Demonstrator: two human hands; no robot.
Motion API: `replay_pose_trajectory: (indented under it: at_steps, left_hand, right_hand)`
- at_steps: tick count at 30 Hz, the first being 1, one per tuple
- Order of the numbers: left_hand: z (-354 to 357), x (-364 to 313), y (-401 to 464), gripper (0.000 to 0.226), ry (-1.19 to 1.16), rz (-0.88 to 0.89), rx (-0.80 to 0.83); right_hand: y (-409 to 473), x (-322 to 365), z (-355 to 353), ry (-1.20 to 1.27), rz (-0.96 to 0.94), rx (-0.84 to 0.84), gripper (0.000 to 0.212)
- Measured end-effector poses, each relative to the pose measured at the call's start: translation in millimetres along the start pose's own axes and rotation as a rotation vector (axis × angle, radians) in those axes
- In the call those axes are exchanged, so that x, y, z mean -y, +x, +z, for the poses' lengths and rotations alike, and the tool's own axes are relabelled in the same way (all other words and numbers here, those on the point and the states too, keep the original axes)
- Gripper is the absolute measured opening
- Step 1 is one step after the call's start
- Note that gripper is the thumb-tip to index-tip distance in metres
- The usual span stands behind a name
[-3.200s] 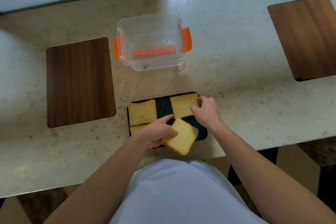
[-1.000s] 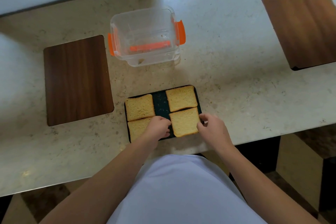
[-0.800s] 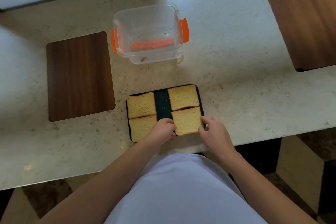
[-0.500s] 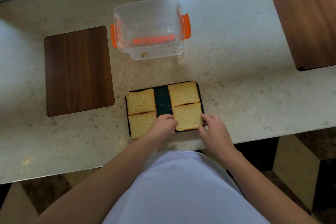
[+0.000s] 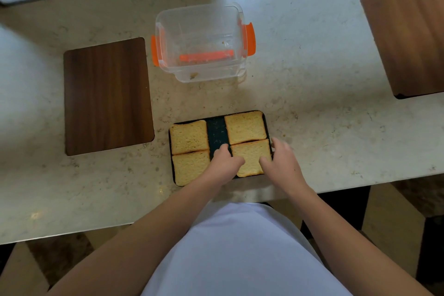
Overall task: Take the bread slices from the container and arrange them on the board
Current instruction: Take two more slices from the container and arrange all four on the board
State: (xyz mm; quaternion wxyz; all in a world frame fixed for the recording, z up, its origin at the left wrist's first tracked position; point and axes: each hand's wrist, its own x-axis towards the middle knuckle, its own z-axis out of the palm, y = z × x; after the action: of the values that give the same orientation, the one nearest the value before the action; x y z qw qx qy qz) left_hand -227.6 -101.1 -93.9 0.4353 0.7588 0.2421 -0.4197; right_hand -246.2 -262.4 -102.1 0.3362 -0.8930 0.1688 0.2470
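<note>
Several bread slices lie flat on the dark board (image 5: 216, 131) near the table's front edge: two on the left (image 5: 189, 137) (image 5: 189, 166), one at the far right (image 5: 245, 127), one at the near right (image 5: 251, 155). My left hand (image 5: 224, 163) rests at the left edge of the near right slice, its fingers touching it. My right hand (image 5: 280, 163) touches the right edge of the same slice, fingers spread. The clear container (image 5: 201, 41) with orange clips stands behind the board and holds only crumbs.
A wooden mat (image 5: 107, 96) lies left of the board and another wooden mat (image 5: 408, 38) at the far right. The table's front edge runs just under my wrists. A wall borders the back.
The near right slice was held tilted above the board 3.2 s ago and now lies flat. Both hands have stayed at its edges, nudging it slightly.
</note>
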Motion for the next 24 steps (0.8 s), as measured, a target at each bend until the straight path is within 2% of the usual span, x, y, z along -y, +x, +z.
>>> replay_pose_trajectory:
  at_steps: [7,11,13,15,17,19,21,24]
  left_hand:
    - [2,-13,1,0.073,0.148,-0.012,0.063]
    - [3,-12,4,0.073,0.16,0.0,0.081]
    - [-1,-6,7,0.073,0.129,0.029,0.056]
    - [-12,4,5,0.068,0.188,0.151,-0.061]
    - [-29,22,1,0.061,0.461,0.419,-0.308]
    - [-43,44,2,0.057,0.865,0.651,-0.469]
    - [-51,61,7,0.062,1.109,0.652,-0.436]
    - [-58,72,17,0.068,1.204,0.546,-0.348]
  right_hand:
    - [9,7,3,-0.14,-0.007,-0.007,0.058]
    - [12,6,1,-0.134,0.006,0.009,0.057]
    - [11,9,2,-0.15,-0.017,-0.017,0.054]
    - [7,13,6,-0.266,-0.151,-0.091,0.055]
    - [1,19,14,-0.4,-0.33,-0.125,0.061]
    - [0,29,27,-0.528,-0.488,-0.088,0.066]
    - [4,40,39,-0.639,-0.587,-0.015,0.067]
    - [18,48,48,-0.781,-0.611,0.08,0.07]
